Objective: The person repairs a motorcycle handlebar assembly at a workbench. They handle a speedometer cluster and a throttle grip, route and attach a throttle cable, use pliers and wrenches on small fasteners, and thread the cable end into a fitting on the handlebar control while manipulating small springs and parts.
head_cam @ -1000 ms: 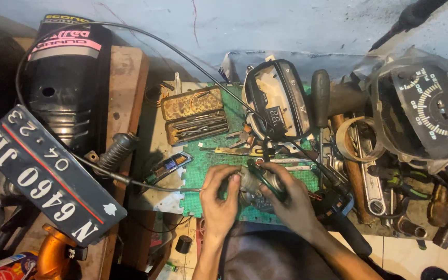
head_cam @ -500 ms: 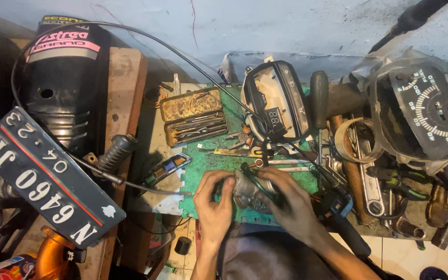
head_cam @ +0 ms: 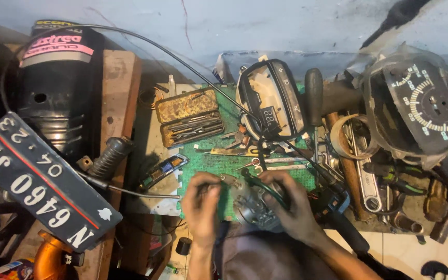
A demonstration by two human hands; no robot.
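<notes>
We hold a small grey metal carburettor (head_cam: 252, 207) low over the near edge of the green cutting mat (head_cam: 219, 166), both hands closed on it. Our left hand (head_cam: 203, 205) grips its left side with fingers curled; our right hand (head_cam: 291, 207) wraps its right side, with a dark green hose (head_cam: 265, 187) looping off the part under the fingers.

Room to move is tight. The only bare patch of mat lies just beyond our hands, and it ends at a row of small tools and a metal ruler (head_cam: 234, 152). Past that, an open tin case of tools (head_cam: 189, 116) sits on the mat's far left corner, and a white instrument housing (head_cam: 271, 101) stands at the far middle, near the wall. A black cable (head_cam: 130, 36) arcs from the left across to that housing.

On the left, a black rubber handlebar grip (head_cam: 109, 158) and a dark number plate (head_cam: 37, 184) crowd the table edge, the plate tilted over it. On the right, a black handlebar switch (head_cam: 333, 199) lies just beside our right hand, with a wrench (head_cam: 366, 179) and a round speedometer unit (head_cam: 421, 111) beyond. The table's near edge is right under our wrists.
</notes>
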